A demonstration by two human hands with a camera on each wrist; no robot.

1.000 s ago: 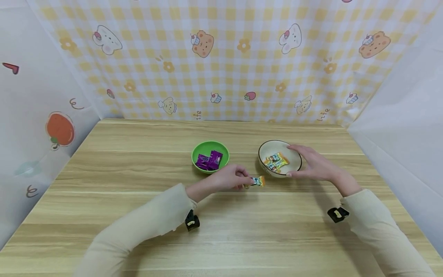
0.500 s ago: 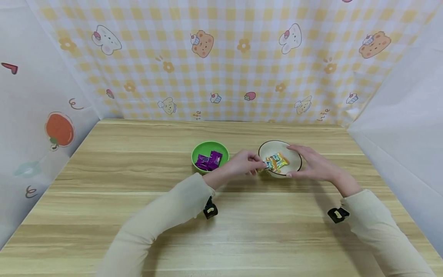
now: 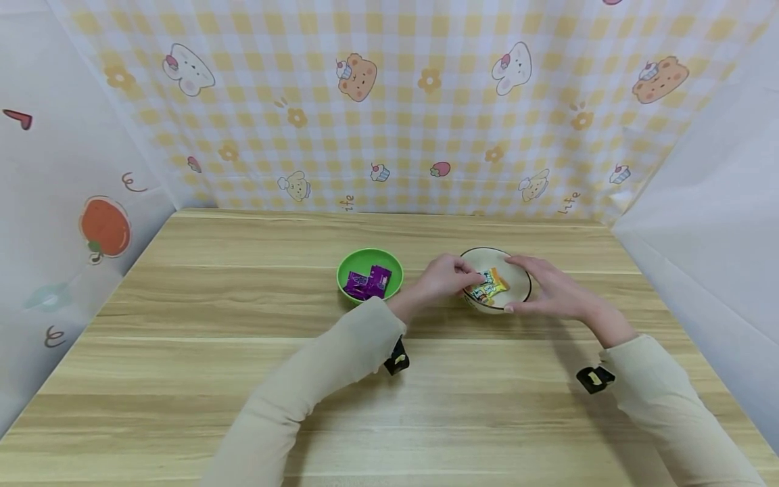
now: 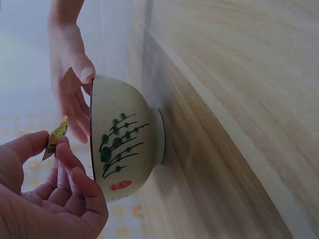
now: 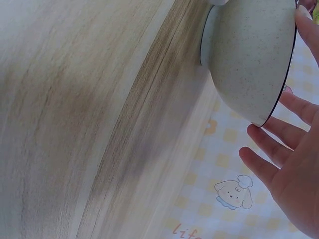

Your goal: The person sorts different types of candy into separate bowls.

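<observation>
My left hand pinches a small yellow wrapped candy between thumb and forefinger, at the left rim of a cream bowl. Its other fingers are curled below the candy, as the left wrist view shows. A dark line edges this bowl, and green plants are painted on its outside. Inside lie a few yellow-orange wrapped candies, partly hidden by my left hand. My right hand holds the bowl at its right side, thumb on the near rim and fingers on the far rim.
To the left stands a green bowl with several purple wrapped candies in it, close by my left wrist. Both bowls rest on a wood-grain table. A checked cloth hangs behind the table.
My left hand has moved right and away from me, carrying the candy from the table in front of the cream bowl up to its left rim. My right hand has stayed at the bowl.
</observation>
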